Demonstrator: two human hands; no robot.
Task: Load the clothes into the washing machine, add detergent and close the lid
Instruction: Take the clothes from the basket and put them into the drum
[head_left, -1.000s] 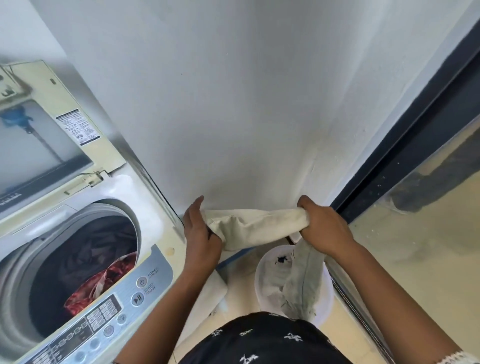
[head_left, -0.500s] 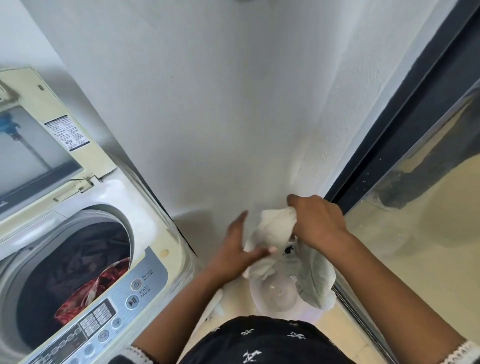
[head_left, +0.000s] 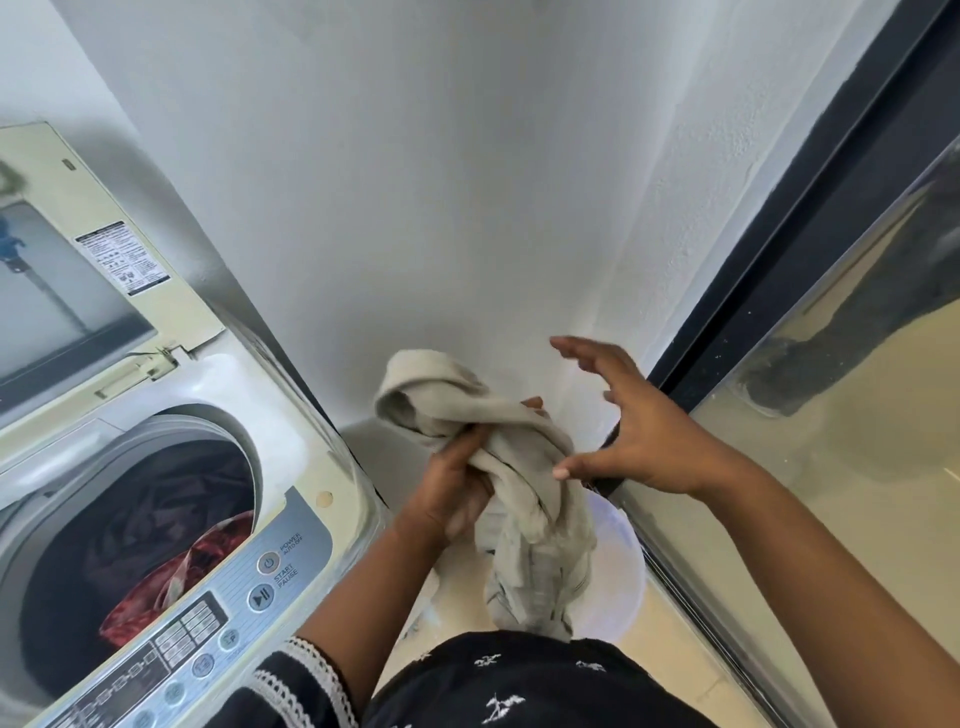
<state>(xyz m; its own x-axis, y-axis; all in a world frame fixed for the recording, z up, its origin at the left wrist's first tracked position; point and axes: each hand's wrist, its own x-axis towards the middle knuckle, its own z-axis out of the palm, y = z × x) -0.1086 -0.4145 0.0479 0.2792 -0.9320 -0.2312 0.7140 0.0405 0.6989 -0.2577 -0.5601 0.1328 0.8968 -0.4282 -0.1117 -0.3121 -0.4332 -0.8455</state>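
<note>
Lower left: washing machine (head_left: 291, 457) lid up, dark and red clothes inside | centre: your left hand (head_left: 457, 493) grips beige garment (head_left: 498, 441) above white bucket (head_left: 618, 561), probably bunched for loading | right: your right hand (head_left: 639, 431) spread, holding nothing.

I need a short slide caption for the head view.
Left hand grips beige garment beside open washing machine; right hand open.

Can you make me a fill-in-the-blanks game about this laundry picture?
1. The beige garment is gripped by the ____ hand.
2. The washing machine lid is ____.
3. The cloth already in the drum is ____ patterned.
4. The right hand has its fingers ____.

Missing words: left; open; red; spread
</note>
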